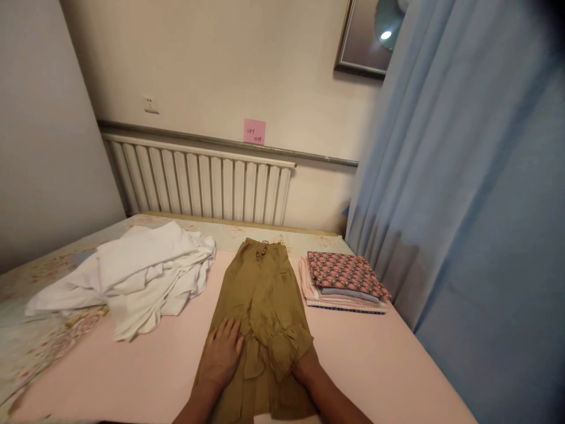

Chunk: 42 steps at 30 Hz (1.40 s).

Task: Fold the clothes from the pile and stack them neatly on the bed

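Olive-brown drawstring trousers (260, 288) lie lengthwise in front of me, waistband away from me and the lower part towards me. The cloth is rumpled across the middle. My left hand (223, 347) rests on their left side, fingers stretched out over the fabric. On the other side, my right hand (305, 365) reaches under a raised fold of the cloth. That fold hides its fingers, so I cannot see whether they grip anything. Beneath the trousers is a pink sheet (366, 359).
A loose heap of white clothes (145, 265) lies on the left. To the right sits a folded stack topped with red patterned cloth (344, 274), close to a blue curtain (424, 176). Behind the bed are a radiator (198, 182) and a pink note (255, 131) above it.
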Motion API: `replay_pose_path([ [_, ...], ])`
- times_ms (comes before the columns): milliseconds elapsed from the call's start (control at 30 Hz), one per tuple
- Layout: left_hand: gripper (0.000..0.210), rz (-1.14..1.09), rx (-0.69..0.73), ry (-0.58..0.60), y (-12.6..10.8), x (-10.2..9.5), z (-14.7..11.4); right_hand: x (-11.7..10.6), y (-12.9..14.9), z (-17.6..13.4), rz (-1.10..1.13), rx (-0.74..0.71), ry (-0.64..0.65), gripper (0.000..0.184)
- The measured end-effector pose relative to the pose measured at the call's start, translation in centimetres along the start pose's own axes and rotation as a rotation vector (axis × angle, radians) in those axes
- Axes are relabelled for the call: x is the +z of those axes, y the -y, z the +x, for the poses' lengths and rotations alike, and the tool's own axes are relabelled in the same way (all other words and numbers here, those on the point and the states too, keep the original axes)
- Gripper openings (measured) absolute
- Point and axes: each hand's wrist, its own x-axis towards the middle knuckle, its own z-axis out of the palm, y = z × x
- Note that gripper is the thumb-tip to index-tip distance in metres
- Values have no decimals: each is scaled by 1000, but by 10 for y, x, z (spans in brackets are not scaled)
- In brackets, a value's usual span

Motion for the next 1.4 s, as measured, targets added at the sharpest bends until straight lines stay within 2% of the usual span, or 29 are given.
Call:
replay_pose_path([
  [67,46,3,-3,-9,0,1,0,-14,-6,-1,-37,-28,30,38],
  [100,45,5,-5,-9,0,1,0,-22,-11,-3,-72,-8,2,37],
  [233,44,13,-4,-8,-1,0,0,-51,-34,-6,-272,215,-372,44],
  [300,44,18,-4,-7,-1,0,0,-57,-35,-3,-328,198,-452,46],
  [400,44,19,-2,-7,-1,0,0,-48,-19,3,-349,5,-308,44],
  [500,44,10,10,-18,-1,0,-1,-23,2,4,-420,-158,-92,43],
  [633,46,1,23,-28,0,2,-2,7,14,-8,-528,-220,221,53],
  [700,47,-1,28,-22,0,3,-2,14,12,-14,-549,-199,313,54],
  [1067,51,-5,17,17,-1,3,-8,8,11,-24,-563,-170,332,54],
  [1233,52,4,31,25,5,8,-25,-1,3,-37,-566,-161,332,56],
  [1400,52,3,72,29,13,2,-50,-18,-6,-57,-588,-172,365,63],
])
